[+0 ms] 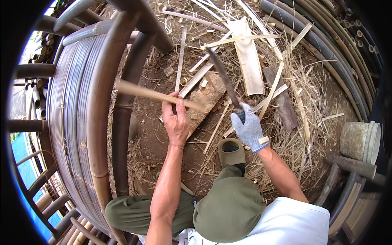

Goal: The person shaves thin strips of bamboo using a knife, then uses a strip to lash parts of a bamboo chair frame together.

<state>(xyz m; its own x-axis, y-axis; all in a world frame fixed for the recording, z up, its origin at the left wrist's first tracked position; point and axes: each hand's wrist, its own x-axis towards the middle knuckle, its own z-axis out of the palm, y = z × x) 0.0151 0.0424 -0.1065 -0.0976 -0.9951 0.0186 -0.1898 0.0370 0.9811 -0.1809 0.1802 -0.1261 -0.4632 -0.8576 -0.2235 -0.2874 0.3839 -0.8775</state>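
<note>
Left hand (176,122): bare fingers clamped on bamboo strip (151,93).
Right hand (248,128): gloved fingers clamped on machete (223,77), raised above wooden block (206,100).

Dirt ground (155,139) under my hands. Wood block (206,100) lies on it just beneath my grip. Split bamboo strips (249,57) and dry shavings (294,139) scattered beyond and right of it.
</note>
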